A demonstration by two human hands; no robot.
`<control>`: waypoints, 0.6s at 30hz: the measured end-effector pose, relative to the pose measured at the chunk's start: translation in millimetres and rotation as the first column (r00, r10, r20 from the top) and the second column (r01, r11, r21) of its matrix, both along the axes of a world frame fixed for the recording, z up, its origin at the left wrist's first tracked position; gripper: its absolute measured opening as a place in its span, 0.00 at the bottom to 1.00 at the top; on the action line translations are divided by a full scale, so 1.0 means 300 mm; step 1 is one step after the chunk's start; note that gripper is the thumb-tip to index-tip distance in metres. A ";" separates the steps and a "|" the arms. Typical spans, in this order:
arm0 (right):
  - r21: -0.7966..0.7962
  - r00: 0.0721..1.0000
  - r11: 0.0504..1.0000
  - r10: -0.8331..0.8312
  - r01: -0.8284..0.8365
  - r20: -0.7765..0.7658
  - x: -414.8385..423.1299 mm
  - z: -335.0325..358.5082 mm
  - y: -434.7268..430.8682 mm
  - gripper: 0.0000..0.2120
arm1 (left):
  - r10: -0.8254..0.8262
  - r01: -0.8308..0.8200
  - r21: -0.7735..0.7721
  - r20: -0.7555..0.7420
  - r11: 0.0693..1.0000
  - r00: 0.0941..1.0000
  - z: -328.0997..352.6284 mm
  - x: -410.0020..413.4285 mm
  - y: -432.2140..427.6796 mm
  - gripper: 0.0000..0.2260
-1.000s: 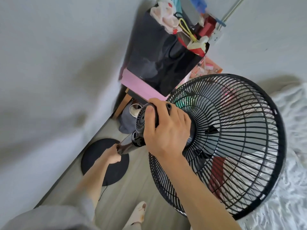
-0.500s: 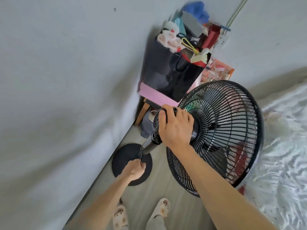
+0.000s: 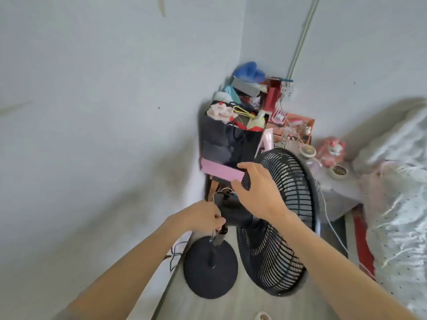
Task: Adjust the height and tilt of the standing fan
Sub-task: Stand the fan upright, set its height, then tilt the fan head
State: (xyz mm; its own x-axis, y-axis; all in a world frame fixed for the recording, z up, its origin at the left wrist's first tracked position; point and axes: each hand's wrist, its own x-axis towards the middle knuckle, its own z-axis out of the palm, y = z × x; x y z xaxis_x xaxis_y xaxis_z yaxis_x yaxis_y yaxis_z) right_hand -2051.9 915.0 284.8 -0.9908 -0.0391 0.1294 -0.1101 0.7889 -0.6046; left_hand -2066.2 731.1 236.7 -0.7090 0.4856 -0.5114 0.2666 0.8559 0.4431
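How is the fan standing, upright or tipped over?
Upright. The fan has its round base flat on the floor, and the pole rises from it, gripped by the left hand.

One standing fan (image 3: pixel 297 181), two hands (image 3: pixel 203 217) (image 3: pixel 258 192), one black bag (image 3: pixel 227 144).

The right grip (image 3: pixel 258 192) covers most of the fan's motor housing (image 3: pixel 245 181); the left grip (image 3: pixel 204 217) hides what it pinches on the pole (image 3: pixel 211 254). A slipper (image 3: pixel 261 316) is cut by the lower edge.
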 end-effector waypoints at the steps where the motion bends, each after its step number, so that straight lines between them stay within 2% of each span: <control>1: 0.053 0.998 0.998 -0.018 0.021 -0.055 0.009 0.039 0.043 0.22 | -0.034 0.033 -0.017 -0.026 0.999 0.999 0.044 -0.016 0.016 0.19; 4: 0.195 0.985 0.973 -0.099 0.126 -0.143 0.016 0.119 0.142 0.20 | -0.099 0.097 -0.031 -0.091 0.995 0.991 0.160 -0.074 0.052 0.16; 5: 0.235 0.979 0.955 -0.153 0.181 -0.133 0.018 0.133 0.176 0.22 | -0.115 0.111 -0.039 -0.112 0.993 0.987 0.192 -0.098 0.071 0.15; 7: 0.284 0.966 0.925 -0.259 0.253 -0.020 0.023 0.138 0.239 0.31 | -0.120 0.117 -0.029 -0.145 0.993 0.982 0.236 -0.148 0.094 0.12; 10: 0.246 0.935 0.935 -0.303 0.254 0.186 0.047 0.109 0.323 0.43 | -0.122 0.119 -0.028 -0.208 0.993 0.971 0.260 -0.217 0.130 0.09; 16: 0.209 0.929 0.921 -0.355 0.330 0.100 0.105 0.042 0.317 0.42 | -0.111 0.095 -0.060 -0.392 0.994 0.913 0.181 -0.314 0.198 0.09; 18: 0.196 0.932 0.925 -0.349 0.325 0.101 0.109 0.036 0.310 0.42 | -0.081 0.064 -0.056 -0.411 0.996 0.908 0.136 -0.338 0.198 0.09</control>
